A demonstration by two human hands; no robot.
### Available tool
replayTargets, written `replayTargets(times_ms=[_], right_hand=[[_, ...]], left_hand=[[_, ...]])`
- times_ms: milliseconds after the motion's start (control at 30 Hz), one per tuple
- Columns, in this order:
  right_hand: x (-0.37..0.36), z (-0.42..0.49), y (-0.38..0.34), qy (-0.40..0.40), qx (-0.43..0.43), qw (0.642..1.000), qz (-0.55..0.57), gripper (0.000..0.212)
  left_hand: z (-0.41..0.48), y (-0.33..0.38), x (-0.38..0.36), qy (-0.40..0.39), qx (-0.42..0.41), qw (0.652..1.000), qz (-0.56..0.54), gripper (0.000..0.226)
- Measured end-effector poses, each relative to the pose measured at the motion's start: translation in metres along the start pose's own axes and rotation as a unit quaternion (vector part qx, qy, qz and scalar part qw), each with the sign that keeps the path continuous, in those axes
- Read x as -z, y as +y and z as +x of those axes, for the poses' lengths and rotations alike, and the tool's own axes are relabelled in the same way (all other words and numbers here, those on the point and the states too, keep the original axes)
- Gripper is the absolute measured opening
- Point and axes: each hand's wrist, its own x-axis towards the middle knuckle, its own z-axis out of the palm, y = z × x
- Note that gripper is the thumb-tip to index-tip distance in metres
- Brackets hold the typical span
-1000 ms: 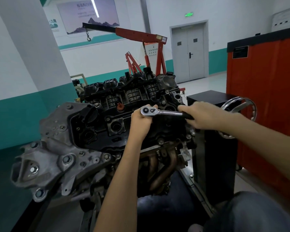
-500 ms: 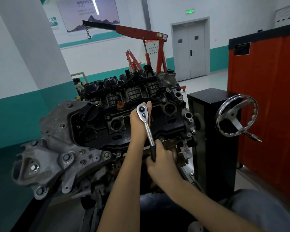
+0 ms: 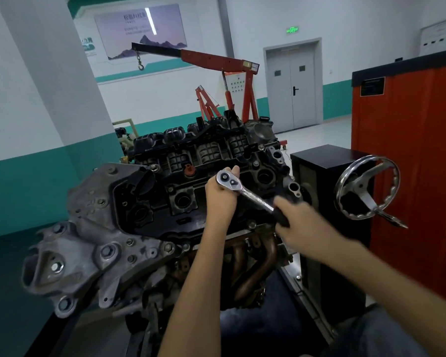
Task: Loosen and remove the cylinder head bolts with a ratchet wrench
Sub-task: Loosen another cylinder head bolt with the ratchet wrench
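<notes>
Since half a second ago your ratchet wrench (image 3: 246, 194) has swung from pointing straight back at you to pointing down and to your right. Your right hand (image 3: 304, 225) has gone with it, away from the exhaust manifold (image 3: 255, 261) and toward the black stand (image 3: 319, 161).

Your left hand (image 3: 220, 202) is curled under the wrench's chrome head, with a fingertip showing just above it, steadying it over the middle of the black valve cover (image 3: 183, 181) on the engine (image 3: 93, 243). Whatever bolt or socket sits under the head is hidden by the wrench and your hand.

Your right hand is blurred with motion, but its fingers are wrapped round the black grip at the far end of the handle.

To your right a chrome handwheel (image 3: 362, 188) stands out from the stand, with a tall red cabinet (image 3: 410, 150) behind it. Beyond the engine a red engine hoist (image 3: 216, 57) reaches left with its hook hanging, near a grey double door (image 3: 292, 86).
</notes>
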Motion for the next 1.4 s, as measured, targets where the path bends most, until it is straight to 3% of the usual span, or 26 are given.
replayTargets(times_ms=[67,233,400,467,533,600,667,733,833,967,1033,1200,1300,1367,1400], right_hand=[[-0.034,-0.02,-0.022,0.028,-0.055,0.989,0.132,0.029],[-0.079,-0.024,-0.071,0.058,-0.089,0.957,0.27,0.026],[-0.012,-0.008,-0.011,-0.059,-0.014,0.99,0.124,0.024],[0.028,0.016,0.012,-0.097,0.035,0.995,0.0,0.026],[0.058,0.041,0.019,-0.084,0.084,0.98,-0.162,0.023],[0.063,0.051,0.017,-0.048,0.101,0.968,-0.226,0.02],[0.041,0.034,0.016,-0.025,0.06,0.984,-0.165,0.019],[0.0,-0.001,0.002,-0.001,-0.014,1.0,0.025,0.024],[-0.059,-0.03,-0.045,0.071,-0.099,0.958,0.259,0.03],[-0.085,-0.026,-0.081,0.091,-0.122,0.934,0.324,0.031],[-0.068,-0.025,-0.062,0.048,-0.1,0.954,0.277,0.03],[0.027,0.01,0.01,-0.078,0.01,0.996,0.032,0.033],[0.055,0.037,0.016,-0.044,0.07,0.98,-0.18,0.021],[0.04,0.029,0.013,-0.02,0.049,0.985,-0.163,0.02],[0.025,0.017,0.009,-0.013,0.02,0.995,-0.101,0.021]], left_hand=[[-0.003,0.001,-0.007,0.028,0.004,1.0,-0.014,0.045],[0.001,0.003,-0.001,0.027,-0.017,0.998,0.061,0.049],[0.007,0.0,0.009,-0.072,-0.005,0.995,0.07,0.057],[0.01,0.0,0.008,-0.087,-0.001,0.992,0.088,0.059],[0.012,0.001,0.008,-0.096,0.003,0.991,0.088,0.06],[0.01,0.001,0.008,-0.084,0.004,0.994,0.075,0.06],[0.007,0.002,0.004,-0.054,0.004,0.996,0.064,0.055],[0.004,0.004,-0.003,-0.033,0.001,0.997,0.069,0.052],[0.002,0.009,-0.011,0.007,-0.007,0.999,0.052,0.051],[0.002,0.008,-0.004,-0.008,-0.016,0.993,0.114,0.051],[0.004,0.005,-0.001,-0.028,-0.008,0.995,0.091,0.052],[0.01,0.004,0.004,-0.09,0.013,0.99,0.104,0.057],[0.013,0.003,0.009,-0.099,0.011,0.99,0.104,0.058],[0.011,0.001,0.008,-0.074,0.013,0.994,0.078,0.058],[0.01,0.0,0.005,-0.059,0.011,0.996,0.071,0.055]])
